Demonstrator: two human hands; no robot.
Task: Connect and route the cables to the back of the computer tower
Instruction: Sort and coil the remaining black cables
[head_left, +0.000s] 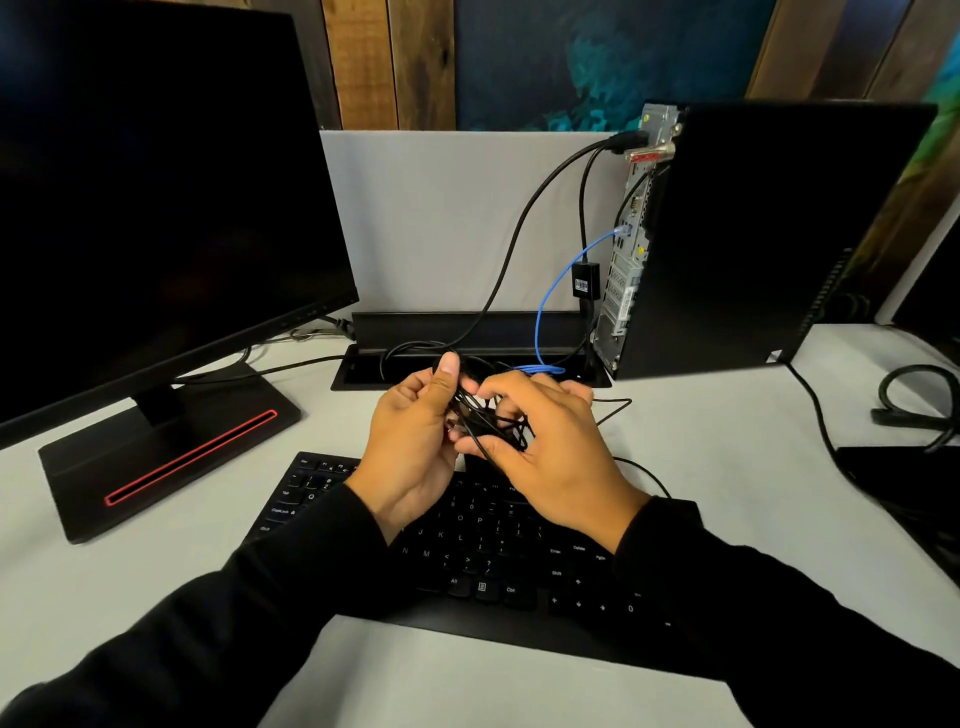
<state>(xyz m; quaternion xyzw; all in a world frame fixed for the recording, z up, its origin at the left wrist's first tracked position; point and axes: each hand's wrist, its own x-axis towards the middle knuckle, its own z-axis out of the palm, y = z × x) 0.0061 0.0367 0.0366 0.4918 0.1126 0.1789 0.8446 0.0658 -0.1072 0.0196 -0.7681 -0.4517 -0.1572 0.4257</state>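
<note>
Both hands are up over the far edge of the black keyboard, working a tangled bundle of thin black cable. The left hand has its thumb raised and its fingers curled round the left side of the bundle, so the strands run out from between thumb and fingers. The right hand curls over the bundle from the other side, its fingertips pinching strands at the bundle's lower right; the loops bunch in the gap between the two palms. A loose length of the same thin cable trails from the bundle to the right, across the white desk beyond the keyboard.

Behind the keyboard, to its right, the computer tower stands upright with its metal back panel turned toward the hands. A thick black cable is plugged in near the top of that panel and sags down into the cable trough set in the desk just past the keyboard. A blue network cable is seated halfway down the panel and also loops into the trough. A small black adapter hangs on its own lead beside the panel.

Left of the keyboard stands a dark monitor on a black base with a red stripe.
</note>
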